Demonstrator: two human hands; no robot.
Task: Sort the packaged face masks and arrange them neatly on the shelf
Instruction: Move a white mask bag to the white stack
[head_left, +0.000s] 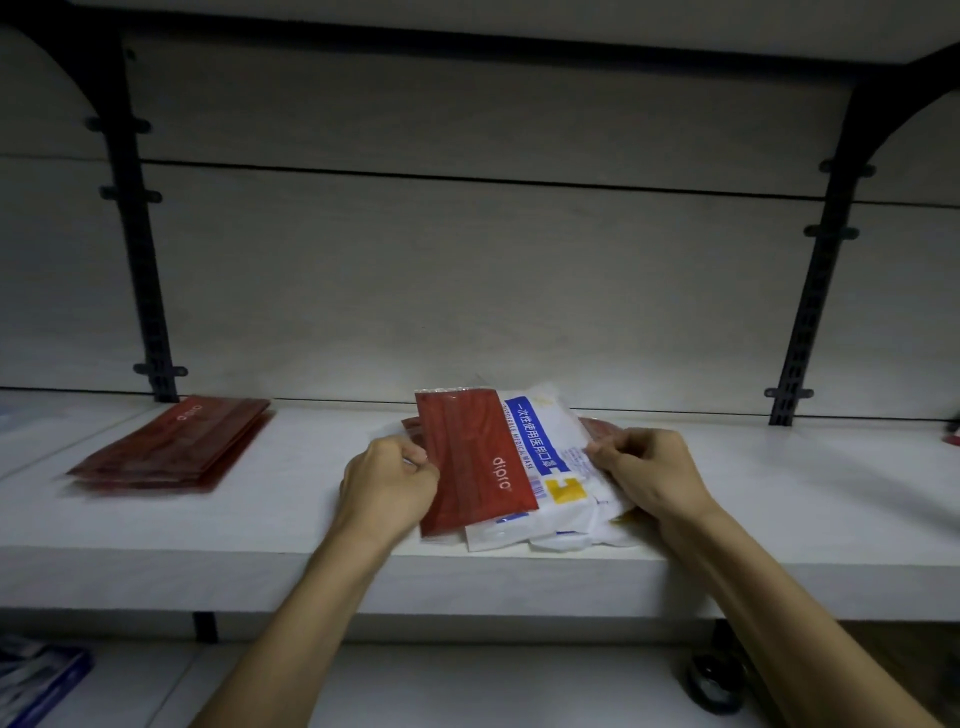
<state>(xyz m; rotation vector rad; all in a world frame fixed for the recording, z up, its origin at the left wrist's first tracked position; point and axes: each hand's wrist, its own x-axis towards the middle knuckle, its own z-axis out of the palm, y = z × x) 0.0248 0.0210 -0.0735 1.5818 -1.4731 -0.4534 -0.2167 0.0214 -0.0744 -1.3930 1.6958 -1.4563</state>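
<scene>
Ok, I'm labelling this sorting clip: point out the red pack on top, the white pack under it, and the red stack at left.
red pack (475, 462), head view, middle of its face.
white pack (550, 436), head view, on its blue label.
red stack (176, 447), head view, top pack's centre.

- A shop or stockroom, by the look of the fittings: white shelf boards (208, 525) carried on slotted black uprights (143, 270), one at 10 o'clock and another (826, 280) at 2 o'clock, with curved brackets holding a further board overhead at 12 o'clock.
- The backing is plain pale panelling (467, 270), as on retail gondola shelving.
- The goods are sealed retail packs: a flat stack of red packs (176, 447) at 9 o'clock, and a mixed pile of red and white printed packs (519, 467) at the centre.
- Another shelf level lies below, with a blue pack (36, 680) at 7 o'clock.
- The lighting is dim.
</scene>
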